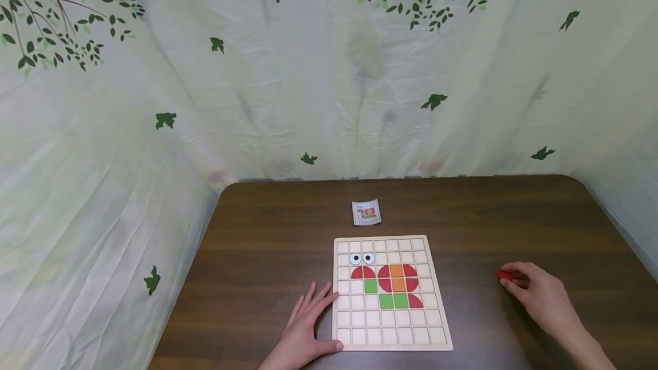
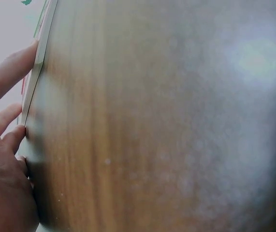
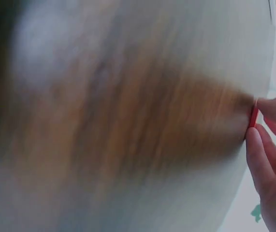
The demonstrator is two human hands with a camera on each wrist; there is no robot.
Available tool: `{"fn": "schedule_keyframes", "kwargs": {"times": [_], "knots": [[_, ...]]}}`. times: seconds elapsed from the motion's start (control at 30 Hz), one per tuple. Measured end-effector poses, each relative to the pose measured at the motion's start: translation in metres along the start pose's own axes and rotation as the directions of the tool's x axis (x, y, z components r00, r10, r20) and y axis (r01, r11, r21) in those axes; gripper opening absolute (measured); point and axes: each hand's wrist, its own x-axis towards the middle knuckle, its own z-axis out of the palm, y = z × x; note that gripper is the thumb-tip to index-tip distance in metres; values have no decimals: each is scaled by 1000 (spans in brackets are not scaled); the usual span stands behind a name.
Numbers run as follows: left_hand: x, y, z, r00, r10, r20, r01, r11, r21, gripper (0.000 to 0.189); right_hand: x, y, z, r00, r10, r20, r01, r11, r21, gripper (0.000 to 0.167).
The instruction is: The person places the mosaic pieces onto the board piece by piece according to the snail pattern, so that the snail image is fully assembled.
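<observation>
My right hand [image 1: 542,297] pinches a small red tile [image 1: 505,274] between thumb and fingertips, over the right part of the table. In the right wrist view the red tile [image 3: 254,116] shows edge-on, so its shape cannot be told. With fingers spread, my left hand [image 1: 304,329] touches the left edge of a pale gridded board [image 1: 358,320], the thumb at its lower left corner. Set in the board are two eye tiles [image 1: 362,258], several rounded red tiles [image 1: 364,272], two orange tiles [image 1: 397,277] and three green square tiles [image 1: 393,301].
Behind the board, a small picture card [image 1: 366,212] with a coloured figure on a grid lies on the dark wooden table [image 1: 277,227]. A pale curtain [image 1: 319,73] with leaf prints hangs beyond the table's far edge.
</observation>
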Motion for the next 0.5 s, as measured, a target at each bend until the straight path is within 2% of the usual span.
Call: {"fn": "schedule_keyframes", "kwargs": {"times": [0.17, 0.3, 0.4, 0.5], "knots": [[1, 0, 0, 1000, 4, -3, -4, 1000, -6, 86, 2, -2, 2, 999, -43, 3, 43, 999, 6, 24], [1, -1, 1, 1000, 10, -7, -10, 1000, -2, 86, 5, -3, 2, 997, -61, 39, 61, 998, -5, 31], [1, -2, 1, 1000, 17, -9, -17, 1000, 0, 86, 7, -4, 2, 995, -41, 90, 41, 999, -1, 34], [1, -2, 1, 1000, 16, -6, -16, 1000, 1, 86, 8, -5, 4, 991, -13, 130, 12, 1000, 4, 29]]}}
